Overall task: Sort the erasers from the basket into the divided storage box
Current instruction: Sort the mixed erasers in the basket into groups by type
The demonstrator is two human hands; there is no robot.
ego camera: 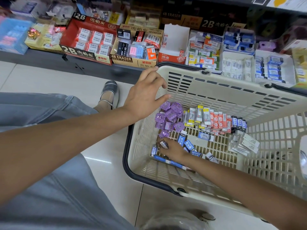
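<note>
I see my right hand (pixel 172 149) low in the cream basket (pixel 216 90), fingers curled, pinching a small dark-and-white wrapped eraser (pixel 163 144) among blue-sleeved ones (pixel 188 144). Purple faceted erasers (pixel 169 116) heap near the far wall, beside yellow and red packs (pixel 211 119). My left hand (pixel 146 95) hovers over the rim, fingers spread, empty.

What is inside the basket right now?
The basket holds purple erasers, red-and-white erasers and blue erasers. The right hand covers some, so whatever lies under it is hidden.
</note>
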